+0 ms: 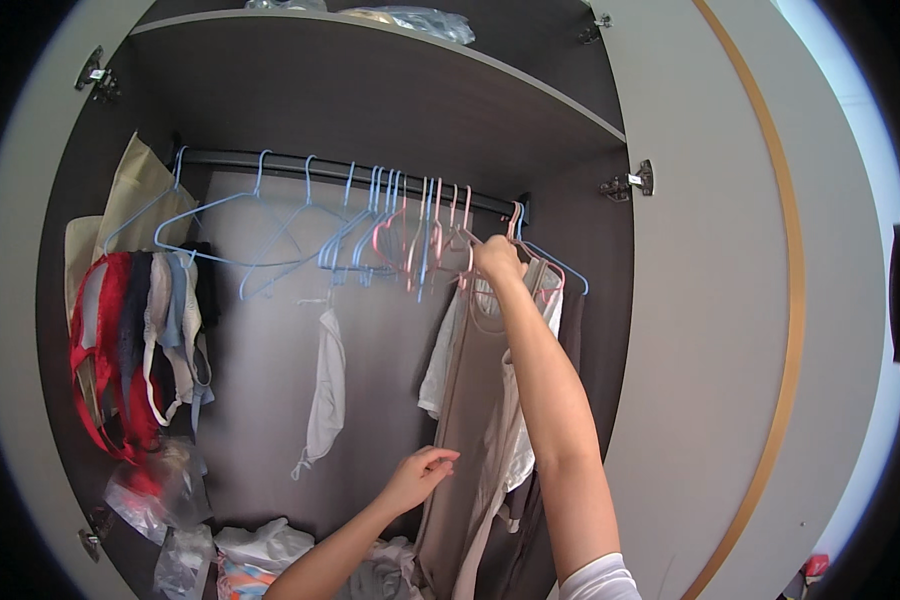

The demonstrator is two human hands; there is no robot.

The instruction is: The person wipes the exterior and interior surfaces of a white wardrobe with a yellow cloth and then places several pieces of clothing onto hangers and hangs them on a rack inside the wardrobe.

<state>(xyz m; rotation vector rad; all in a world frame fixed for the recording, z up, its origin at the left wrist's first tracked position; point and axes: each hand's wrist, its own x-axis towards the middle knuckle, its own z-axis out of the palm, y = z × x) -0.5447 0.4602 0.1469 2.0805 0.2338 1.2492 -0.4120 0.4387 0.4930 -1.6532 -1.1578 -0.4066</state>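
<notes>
My right hand [498, 258] is raised to the right part of the rail, closed around the top of a clothes hanger. From that hanger hangs a long taupe garment [462, 400] with narrow straps, reaching to the wardrobe floor. My fingers hide most of the hanger. Lower down, my left hand [417, 480] is beside the garment's left edge, its fingers loosely bent and partly apart, with nothing seen in them. White clothing [440, 350] hangs behind the taupe garment, and more clothes hang to its right, partly covered by my right forearm.
Several blue hangers [260, 190] and pink hangers [438, 225] hang on the dark rail [240, 158]. Red, grey and black bras [110, 330] hang at left. A white cloth [325, 390] hangs against the back panel. Plastic bags [160, 490] and folded clothes lie below. The right door [710, 300] stands open.
</notes>
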